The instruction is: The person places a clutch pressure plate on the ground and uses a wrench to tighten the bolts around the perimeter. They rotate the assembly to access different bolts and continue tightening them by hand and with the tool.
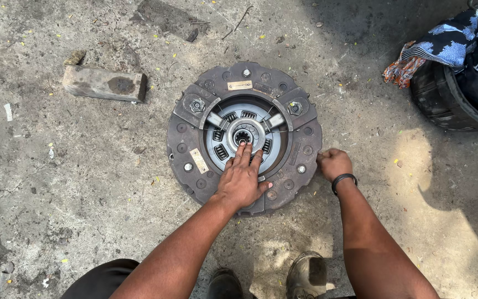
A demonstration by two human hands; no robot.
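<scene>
A round, rusty clutch pressure plate assembly (pixel 195 135) lies flat on the concrete ground, with a grey disc and splined hub (pixel 244 133) at its centre. My left hand (pixel 242 178) rests palm down on the plate, fingers stretched to the hub's edge. My right hand (pixel 333 164) is curled into a fist against the plate's right rim, a black band on its wrist. Bolts and nuts stand around the plate's face.
A worn wooden block (pixel 104 83) lies to the upper left. A dark tyre (pixel 443 99) with blue patterned cloth (pixel 455 41) on it sits at the upper right. My two shoes (pixel 305 275) show at the bottom edge.
</scene>
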